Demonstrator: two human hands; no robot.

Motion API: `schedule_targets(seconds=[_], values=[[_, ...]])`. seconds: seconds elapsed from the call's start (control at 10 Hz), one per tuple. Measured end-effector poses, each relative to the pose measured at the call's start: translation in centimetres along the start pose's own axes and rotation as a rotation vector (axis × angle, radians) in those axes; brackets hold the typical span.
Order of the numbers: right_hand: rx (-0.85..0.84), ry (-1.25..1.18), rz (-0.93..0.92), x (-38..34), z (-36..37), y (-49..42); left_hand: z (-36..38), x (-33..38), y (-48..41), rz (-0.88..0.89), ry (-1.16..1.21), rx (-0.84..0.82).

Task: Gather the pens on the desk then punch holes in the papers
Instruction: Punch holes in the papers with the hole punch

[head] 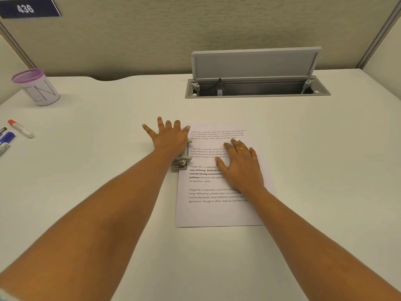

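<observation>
A printed sheet of paper [217, 210] lies in the middle of the white desk [108, 192]. A grey hole punch [181, 162] sits over the sheet's left edge. My left hand [170, 137] presses down on the punch with its fingers spread and straight. My right hand [240, 165] lies flat on the sheet, a gold ring on one finger. At the far left edge lie a red-capped marker [20, 128], a blue-capped pen [7, 137] and parts of other pens. A purple-rimmed mesh pen cup [36, 88] stands at the back left.
An open cable tray [257, 88] with its grey lid raised is set into the desk at the back right. Beige cubicle walls [152, 35] enclose the desk. A dark sign reading 436 [27, 8] hangs at the top left.
</observation>
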State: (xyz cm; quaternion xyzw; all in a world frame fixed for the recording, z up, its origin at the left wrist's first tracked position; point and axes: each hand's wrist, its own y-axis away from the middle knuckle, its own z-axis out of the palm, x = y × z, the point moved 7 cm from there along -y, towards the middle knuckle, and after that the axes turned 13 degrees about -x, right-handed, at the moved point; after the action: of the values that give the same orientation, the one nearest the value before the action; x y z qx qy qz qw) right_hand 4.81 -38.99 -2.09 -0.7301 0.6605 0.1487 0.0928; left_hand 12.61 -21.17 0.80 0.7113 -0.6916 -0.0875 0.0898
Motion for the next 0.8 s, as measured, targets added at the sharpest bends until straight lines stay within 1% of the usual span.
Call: schedule_targets(seconds=[0.1, 0.3, 0.5, 0.8], values=[[0.001, 0.005, 0.0, 0.0, 0.0, 0.0, 0.1, 0.1, 0.1, 0.009, -0.023, -0.01], [0.0, 0.013, 0.004, 0.1, 0.0, 0.0, 0.2, -0.1, -0.1, -0.002, 0.02, -0.02], [0.011, 0.016, 0.002, 0.2, 0.1, -0.1, 0.2, -0.4, -0.2, 0.036, -0.001, 0.01], [0.005, 0.018, 0.0, 0.2, 0.2, -0.1, 0.1, -3.5, 0.6, 0.031, -0.035, 0.029]])
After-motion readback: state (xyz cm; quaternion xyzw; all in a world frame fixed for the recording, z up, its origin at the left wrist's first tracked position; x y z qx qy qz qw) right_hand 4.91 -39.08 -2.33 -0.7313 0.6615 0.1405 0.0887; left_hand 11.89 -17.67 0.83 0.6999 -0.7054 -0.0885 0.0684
